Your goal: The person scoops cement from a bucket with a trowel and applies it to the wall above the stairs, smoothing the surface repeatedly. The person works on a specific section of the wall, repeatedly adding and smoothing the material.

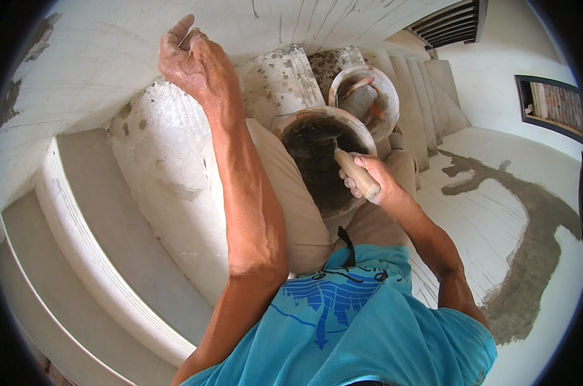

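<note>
My right hand [372, 178] is closed round the pale wooden handle [356, 174] of a trowel. The trowel's metal end reaches into a bucket [369, 138] with a whitish, smeared rim and dark grey wet mix inside; how much of the blade is in the mix cannot be seen. My left hand [195, 61] is raised near the white wall [118, 51] at the upper left. Its fingers are loosely bent and somewhat apart, with nothing visible in them. Whether it touches the wall is unclear.
Behind the first bucket stands a second, whitish bucket [389, 96] with tools in it. Stairs [127, 212] run down at the left, and more steps [433, 96] rise beyond the buckets. Grey mortar patches [529, 257] mark the right wall, below a dark-framed opening [549, 106].
</note>
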`<state>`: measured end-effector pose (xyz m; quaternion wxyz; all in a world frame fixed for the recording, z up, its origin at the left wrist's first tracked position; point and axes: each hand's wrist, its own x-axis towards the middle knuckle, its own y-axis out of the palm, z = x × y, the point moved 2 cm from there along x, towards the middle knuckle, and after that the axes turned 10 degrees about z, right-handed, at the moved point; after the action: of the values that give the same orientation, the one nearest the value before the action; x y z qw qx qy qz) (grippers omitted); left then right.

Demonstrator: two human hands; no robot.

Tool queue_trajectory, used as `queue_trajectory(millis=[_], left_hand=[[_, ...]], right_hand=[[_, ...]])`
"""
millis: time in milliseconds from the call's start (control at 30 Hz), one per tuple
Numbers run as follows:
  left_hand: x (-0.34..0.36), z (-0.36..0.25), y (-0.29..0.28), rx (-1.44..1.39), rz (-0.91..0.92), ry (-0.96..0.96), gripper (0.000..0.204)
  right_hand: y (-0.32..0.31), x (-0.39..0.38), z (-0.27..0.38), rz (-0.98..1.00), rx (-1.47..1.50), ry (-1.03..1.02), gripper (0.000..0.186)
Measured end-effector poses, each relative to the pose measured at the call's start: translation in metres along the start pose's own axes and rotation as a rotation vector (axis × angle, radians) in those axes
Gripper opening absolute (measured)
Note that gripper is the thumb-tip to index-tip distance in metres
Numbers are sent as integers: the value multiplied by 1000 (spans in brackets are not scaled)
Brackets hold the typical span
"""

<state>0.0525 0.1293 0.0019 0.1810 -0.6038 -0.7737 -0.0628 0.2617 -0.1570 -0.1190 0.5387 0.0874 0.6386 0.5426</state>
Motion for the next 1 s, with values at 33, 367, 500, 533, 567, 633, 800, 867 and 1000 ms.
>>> queue_trajectory(millis=[33, 367, 500, 533, 567, 633, 800, 867, 1000], left_hand=[[1, 1, 0, 2, 0, -7, 31], [1, 6, 1, -30, -15, 5, 33], [2, 5, 1, -24, -8, 12, 34], [1, 4, 1, -14, 5, -21, 34], [0, -1, 1, -2, 16, -52, 34], [0, -4, 2, 25, 25, -82, 33], [0, -7, 1, 91, 34, -69, 31], [-2, -11, 1, 59, 44, -171, 29], [-1, -10, 1, 73, 59, -207, 28]], right_hand=[[-2, -1, -2, -38, -55, 10, 38], [17, -22, -5, -158, -383, 32, 54], [24, -33, 2, -115, -469, 49, 56], [26, -38, 5, -128, -501, 59, 57], [28, -42, 7, -140, -533, 68, 59], [33, -51, 13, -131, -619, 81, 62], [46, -81, 31, -108, -769, 126, 70], [38, -92, 35, -67, -773, 69, 70], [39, -101, 39, -101, -967, -44, 62]])
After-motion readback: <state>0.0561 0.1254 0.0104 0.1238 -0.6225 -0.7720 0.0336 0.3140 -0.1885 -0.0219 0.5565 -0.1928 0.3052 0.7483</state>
